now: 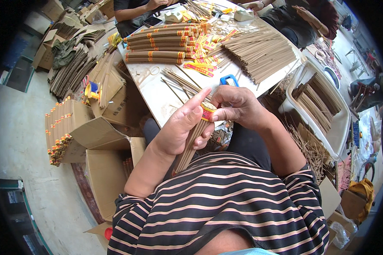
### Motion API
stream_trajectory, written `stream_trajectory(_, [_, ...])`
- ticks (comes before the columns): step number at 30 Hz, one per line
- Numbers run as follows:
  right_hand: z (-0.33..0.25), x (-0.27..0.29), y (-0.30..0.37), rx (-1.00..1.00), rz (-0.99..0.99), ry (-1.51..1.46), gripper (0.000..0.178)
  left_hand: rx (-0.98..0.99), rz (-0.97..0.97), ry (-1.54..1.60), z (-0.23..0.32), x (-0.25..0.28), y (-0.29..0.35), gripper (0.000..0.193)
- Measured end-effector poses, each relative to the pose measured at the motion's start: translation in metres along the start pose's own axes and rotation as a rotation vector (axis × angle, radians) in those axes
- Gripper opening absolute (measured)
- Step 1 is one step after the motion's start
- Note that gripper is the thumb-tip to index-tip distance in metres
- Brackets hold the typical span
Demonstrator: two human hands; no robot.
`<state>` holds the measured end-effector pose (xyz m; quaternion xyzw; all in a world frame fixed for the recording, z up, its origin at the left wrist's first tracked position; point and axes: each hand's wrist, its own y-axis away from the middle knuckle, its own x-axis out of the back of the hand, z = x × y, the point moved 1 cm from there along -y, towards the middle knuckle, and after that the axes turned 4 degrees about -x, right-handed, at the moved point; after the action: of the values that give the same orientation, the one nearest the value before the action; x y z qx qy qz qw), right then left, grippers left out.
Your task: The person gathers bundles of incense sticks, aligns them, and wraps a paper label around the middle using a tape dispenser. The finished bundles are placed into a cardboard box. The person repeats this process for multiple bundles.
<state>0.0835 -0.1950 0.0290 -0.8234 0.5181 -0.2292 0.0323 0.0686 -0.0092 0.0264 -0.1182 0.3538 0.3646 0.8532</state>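
A bundle of thin brown incense sticks [190,148] slants up from near my lap, in front of my striped shirt. My left hand [174,131] is wrapped around it from the left, its index finger stretched along the upper end. A red and yellow paper band [207,111] circles the bundle near the top. My right hand [242,108] pinches that band between thumb and fingers at the right side. Just beyond the right hand, a blue-framed object [229,80] lies on the white table [161,93], partly hidden. Several loose sticks [181,80] lie close by.
Banded bundles [157,44] are stacked on the table, beside scattered labels [202,68] and a broad pile of sticks [261,53]. A white tub [342,127] of sticks stands right. Left are an open cardboard box [100,182] and more bundles [57,131]. Two people sit across the table.
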Motion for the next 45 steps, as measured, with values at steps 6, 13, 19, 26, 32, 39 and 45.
stream_trajectory(6, [0.023, -0.009, -0.006, 0.093, -0.028, -0.223, 0.016, 0.045, -0.11, 0.232, -0.002, 0.012, -0.005, 0.069])
stream_trajectory(13, [0.027, -0.022, -0.009, -0.028, -0.072, -0.639, 0.011, 0.037, -0.219, 0.351, 0.0, 0.018, -0.008, 0.066])
stream_trajectory(19, [0.036, -0.031, -0.013, -0.124, -0.054, -0.799, 0.015, 0.028, -0.244, 0.323, 0.004, 0.02, -0.007, 0.066])
stream_trajectory(26, [0.039, -0.037, -0.015, -0.248, 0.116, -0.684, 0.019, -0.312, 0.0, -0.236, 0.061, -0.006, 0.001, 0.06])
stream_trajectory(32, [0.037, -0.04, -0.013, -0.207, 0.152, -0.637, 0.016, -0.992, 0.135, -0.657, 0.106, -0.007, 0.009, 0.031])
stream_trajectory(39, [0.053, -0.053, -0.013, -0.282, 0.075, -0.409, 0.024, -1.11, 0.452, -0.736, 0.092, 0.046, 0.0, 0.022])
stream_trajectory(45, [0.039, -0.08, -0.038, -0.259, -0.056, 0.053, 0.06, -1.109, 0.443, -0.452, 0.111, 0.021, 0.003, 0.02])
